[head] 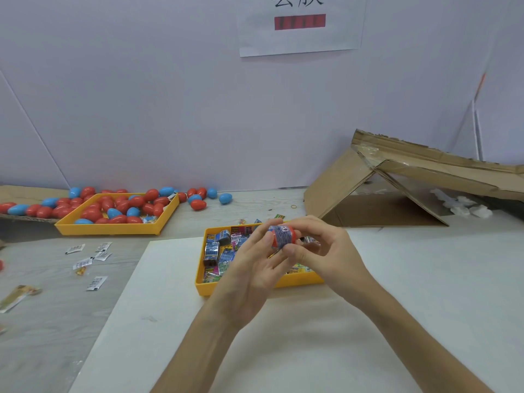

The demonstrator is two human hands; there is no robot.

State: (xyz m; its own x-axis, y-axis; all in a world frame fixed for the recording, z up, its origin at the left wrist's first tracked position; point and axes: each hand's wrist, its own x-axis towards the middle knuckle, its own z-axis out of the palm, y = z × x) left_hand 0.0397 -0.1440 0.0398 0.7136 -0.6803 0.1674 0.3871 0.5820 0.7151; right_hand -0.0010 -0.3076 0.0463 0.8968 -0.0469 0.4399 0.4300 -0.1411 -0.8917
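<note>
A red plastic egg half (289, 235) with a blue printed packet stuffed into it is held above the near yellow tray (256, 287). My right hand (320, 251) grips the egg half from the right, fingers curled round it. From the left, my left hand (255, 268) has its fingertips on the blue packet at the egg's open side. The tray beneath holds several small printed packets (219, 248), partly hidden by my hands.
A second yellow tray (113, 228) at the left holds several red and blue eggs, with more eggs (198, 204) loose behind it. Small white sachets (88, 262) lie scattered on the grey table. A torn cardboard box (397, 188) stands at the right. A white mat (283, 336) lies under my arms.
</note>
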